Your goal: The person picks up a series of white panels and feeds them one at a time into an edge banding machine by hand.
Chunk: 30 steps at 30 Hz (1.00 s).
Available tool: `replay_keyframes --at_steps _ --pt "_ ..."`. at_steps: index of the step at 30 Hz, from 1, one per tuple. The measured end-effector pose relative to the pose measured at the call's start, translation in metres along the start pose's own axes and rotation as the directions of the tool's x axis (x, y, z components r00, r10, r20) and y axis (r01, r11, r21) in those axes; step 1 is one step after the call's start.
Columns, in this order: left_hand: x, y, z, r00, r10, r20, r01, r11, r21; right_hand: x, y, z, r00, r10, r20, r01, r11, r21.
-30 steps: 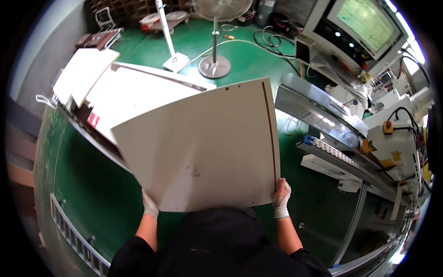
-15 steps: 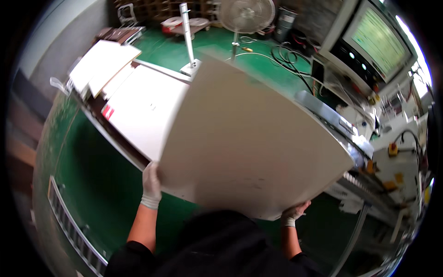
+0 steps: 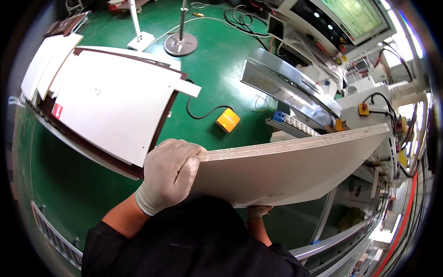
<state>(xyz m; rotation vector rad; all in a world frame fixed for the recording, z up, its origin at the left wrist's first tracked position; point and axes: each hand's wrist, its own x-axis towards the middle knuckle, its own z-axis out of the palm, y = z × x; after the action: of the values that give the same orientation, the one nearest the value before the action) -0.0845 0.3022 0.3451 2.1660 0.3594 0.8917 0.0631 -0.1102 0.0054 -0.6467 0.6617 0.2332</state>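
The board is held up in the air, nearly flat, w/ its thin edge showing. It runs from the left hand out to the right, over the green floor. Left hand, in a white glove, is clamped on the near left corner, fingers curled over the edge. Right hand is under the bottom edge, mostly hidden, so can't tell its grip. Half a sec ago the board stood up more, face showing; now it's tipped flat. The stack lies to the left.

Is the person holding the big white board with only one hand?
No, the left hand grips the upper corner of the white board and the right hand holds its lower edge.
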Motion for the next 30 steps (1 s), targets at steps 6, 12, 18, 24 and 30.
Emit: replay_keyframes --at_steps 6,12,18,24,30 --pt "0.022 0.022 0.032 0.984 0.107 0.143 -0.1 0.993 -0.055 0.003 -0.019 -0.055 0.994 -0.05 0.099 0.054 0.998 -0.038" --pt "0.031 0.044 0.053 0.965 -0.009 0.263 0.021 0.999 -0.041 0.019 -0.026 -0.034 0.93 -0.363 0.049 0.366 0.929 -0.053" --pt "0.038 0.078 0.07 0.933 0.147 0.329 -0.195 0.973 0.12 0.02 -0.053 -0.012 0.952 -0.307 0.015 0.307 0.95 -0.051" --pt "0.043 0.124 0.095 0.865 0.264 0.427 -0.373 0.907 0.194 0.022 -0.072 -0.03 0.963 -0.23 0.138 0.24 0.968 -0.065" --pt "0.031 0.131 0.1 0.898 0.388 0.209 -0.421 0.895 0.146 0.001 -0.105 -0.025 0.967 -0.248 0.061 0.254 0.953 -0.166"
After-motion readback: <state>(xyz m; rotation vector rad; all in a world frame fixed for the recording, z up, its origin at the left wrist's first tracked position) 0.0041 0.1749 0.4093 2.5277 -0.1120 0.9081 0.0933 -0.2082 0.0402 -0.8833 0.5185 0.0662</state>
